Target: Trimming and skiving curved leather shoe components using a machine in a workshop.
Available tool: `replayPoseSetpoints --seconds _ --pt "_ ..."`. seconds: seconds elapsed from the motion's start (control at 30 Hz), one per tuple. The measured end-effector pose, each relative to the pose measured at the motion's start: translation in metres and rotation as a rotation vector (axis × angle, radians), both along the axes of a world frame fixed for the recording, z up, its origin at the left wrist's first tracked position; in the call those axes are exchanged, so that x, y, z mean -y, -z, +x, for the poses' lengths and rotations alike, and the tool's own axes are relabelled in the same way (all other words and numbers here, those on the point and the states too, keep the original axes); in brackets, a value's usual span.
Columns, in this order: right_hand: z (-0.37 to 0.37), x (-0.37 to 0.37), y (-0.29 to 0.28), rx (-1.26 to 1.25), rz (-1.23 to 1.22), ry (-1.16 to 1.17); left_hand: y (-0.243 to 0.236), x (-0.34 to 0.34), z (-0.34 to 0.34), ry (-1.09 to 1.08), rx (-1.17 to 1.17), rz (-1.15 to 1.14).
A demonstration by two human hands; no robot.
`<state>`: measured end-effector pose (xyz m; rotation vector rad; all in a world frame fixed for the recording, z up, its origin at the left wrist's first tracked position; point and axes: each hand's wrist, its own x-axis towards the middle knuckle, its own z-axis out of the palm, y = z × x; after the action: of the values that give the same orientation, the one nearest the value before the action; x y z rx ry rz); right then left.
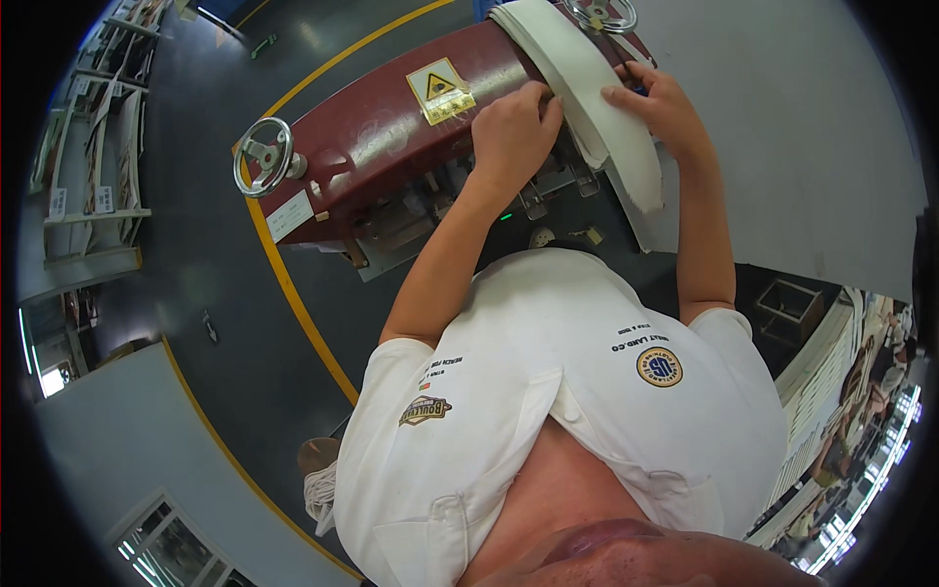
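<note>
A long white strip, seemingly of several layers, drapes over a dark red machine and hangs down toward me with a ragged lower end. My left hand is closed at the strip's left edge, its fingertips curled against it. Across from it, my right hand has its thumb lying on the strip and its fingers bent at the right edge, closed on it. Parts of the fingertips of both hands are hidden. Metal brackets show under the machine's near edge, below my left hand.
Chrome handwheels stand at the machine's left end and right end. A grey board or tabletop spreads to the right. Racks line the far left. A yellow floor line runs past the machine, and a dark metal frame sits at right.
</note>
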<state>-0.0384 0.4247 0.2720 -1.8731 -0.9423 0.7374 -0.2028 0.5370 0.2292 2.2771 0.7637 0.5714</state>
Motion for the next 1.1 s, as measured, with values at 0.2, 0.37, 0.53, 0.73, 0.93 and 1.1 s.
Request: replayPoseSetpoints --seconds 0.2,0.37,0.53,0.73,0.93,1.1 --pt "0.012 -0.065 -0.057 -0.222 0.233 -0.134 0.031 -0.028 0.024 0.029 0.374 0.553" --pt "0.020 -0.175 -0.085 -0.417 0.253 -0.183 0.036 -0.025 0.024 0.017 0.242 0.590" --pt "0.000 -0.203 -0.134 -0.534 0.438 -0.389 0.039 -0.035 0.016 0.062 0.296 0.431" --pt "-0.035 -0.074 -0.110 -0.357 0.234 -0.321 -0.003 -0.074 -0.042 0.350 1.034 -1.104" --pt "-0.081 0.009 0.003 -0.249 -0.108 -0.627 -0.005 -0.091 -0.100 0.428 1.433 -1.444" --pt "-0.090 0.059 0.051 -0.057 -0.293 -0.697 0.014 -0.049 -0.104 0.264 1.156 -1.390"
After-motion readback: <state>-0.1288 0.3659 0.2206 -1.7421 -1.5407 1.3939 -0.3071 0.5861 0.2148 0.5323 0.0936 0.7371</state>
